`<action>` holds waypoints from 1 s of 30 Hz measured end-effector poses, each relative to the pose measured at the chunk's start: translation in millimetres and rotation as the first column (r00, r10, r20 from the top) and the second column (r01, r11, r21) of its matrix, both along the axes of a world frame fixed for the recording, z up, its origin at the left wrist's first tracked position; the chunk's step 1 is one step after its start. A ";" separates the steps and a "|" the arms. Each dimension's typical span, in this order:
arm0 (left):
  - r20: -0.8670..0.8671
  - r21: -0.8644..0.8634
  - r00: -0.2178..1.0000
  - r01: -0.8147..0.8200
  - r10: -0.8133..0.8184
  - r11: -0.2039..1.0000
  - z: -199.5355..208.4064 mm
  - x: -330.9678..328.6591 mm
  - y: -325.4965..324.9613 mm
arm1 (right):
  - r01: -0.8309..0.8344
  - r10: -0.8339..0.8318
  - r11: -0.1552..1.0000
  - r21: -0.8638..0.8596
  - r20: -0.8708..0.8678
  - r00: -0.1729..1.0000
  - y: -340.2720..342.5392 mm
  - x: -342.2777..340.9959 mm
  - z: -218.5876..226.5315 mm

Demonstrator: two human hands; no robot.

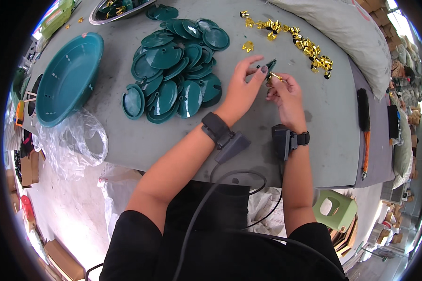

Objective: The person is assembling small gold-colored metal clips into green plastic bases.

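Note:
My left hand (245, 86) is closed at the thumb on a dark green piece (271, 63), seen narrow and edge-on; its full shape is hidden. Beside it, my right hand (287, 97) pinches a small gold clip (276, 76) between thumb and fingers, close against the green piece. To the left of my hands lies a heap of glossy dark green round discs (162, 96), several with a small notch or hole. Beyond my right hand, a loose row of gold clips (309, 48), some with black parts, stretches across the table. A single gold clip (248, 46) lies nearer my left hand.
A teal plastic basin (90, 56) leans at the left by a clear plastic bag (75, 143). A metal bowl (97, 19) of green and gold parts stands at the far edge. A large white sack (356, 40) and a brush (364, 110) lie right on the grey table (248, 140).

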State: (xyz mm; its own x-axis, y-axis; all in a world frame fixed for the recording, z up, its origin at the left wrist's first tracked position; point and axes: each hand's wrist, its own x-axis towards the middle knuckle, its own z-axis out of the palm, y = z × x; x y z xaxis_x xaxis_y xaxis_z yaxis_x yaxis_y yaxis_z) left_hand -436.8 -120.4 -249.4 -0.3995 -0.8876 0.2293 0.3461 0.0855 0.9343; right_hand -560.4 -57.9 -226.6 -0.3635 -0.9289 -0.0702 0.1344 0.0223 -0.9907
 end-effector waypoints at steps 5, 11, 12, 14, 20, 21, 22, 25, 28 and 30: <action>-0.435 0.441 0.838 0.517 -0.329 0.734 2.2 8.7 -9.4 | -0.123 0.124 0.990 -0.067 0.009 0.992 2.2 3.5 5.1; -0.454 0.656 0.890 0.363 -0.038 0.662 3.3 8.8 -11.5 | 0.148 -0.149 0.977 -0.157 0.006 0.989 7.1 -17.9 7.0; -0.386 0.708 0.921 0.262 0.049 0.656 2.9 10.0 -13.8 | 0.143 -0.144 0.977 -0.156 0.003 0.990 7.0 -18.1 9.9; -0.351 0.707 0.934 0.220 0.063 0.672 4.2 11.2 -14.7 | 0.410 -0.424 0.903 -0.131 -0.106 0.899 7.4 -18.0 19.6; -0.327 0.633 0.945 0.200 0.023 0.748 -1.8 12.3 -17.1 | 0.299 -0.219 0.954 -0.006 -0.695 0.685 -21.1 -21.9 3.8; -0.374 0.615 0.927 0.241 0.008 0.751 -1.9 13.6 -17.7 | 0.210 -0.196 0.976 -0.065 -0.689 0.698 -35.3 -15.9 -0.3; -0.375 0.612 0.927 0.241 0.008 0.753 -2.1 16.4 -19.5 | 0.118 -0.171 0.985 -0.124 -0.684 0.709 -52.7 -10.2 -4.5; -0.510 0.668 0.855 0.463 -0.094 0.583 4.1 26.9 -26.8 | -0.109 -0.261 0.942 -0.316 -0.899 0.350 -107.4 -11.3 -25.0; -0.495 0.620 0.849 0.493 -0.182 0.610 10.3 22.8 -31.6 | -0.153 -0.204 0.952 -0.266 -0.921 0.332 -139.4 -48.2 -58.7; -0.473 0.664 0.877 0.414 -0.078 0.622 16.1 29.0 -33.3 | -0.033 -0.112 0.985 -0.170 -0.772 0.625 -133.0 -38.6 -52.5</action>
State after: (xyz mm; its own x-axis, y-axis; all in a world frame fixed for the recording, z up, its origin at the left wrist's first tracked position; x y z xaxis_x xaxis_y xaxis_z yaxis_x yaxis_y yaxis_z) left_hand -407.9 -153.7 -233.3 -0.6622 -0.6998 -0.2680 0.5657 -0.7014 0.4336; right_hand -599.1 -191.0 -279.1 -0.2510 -0.8835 0.3956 -0.6891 -0.1240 -0.7140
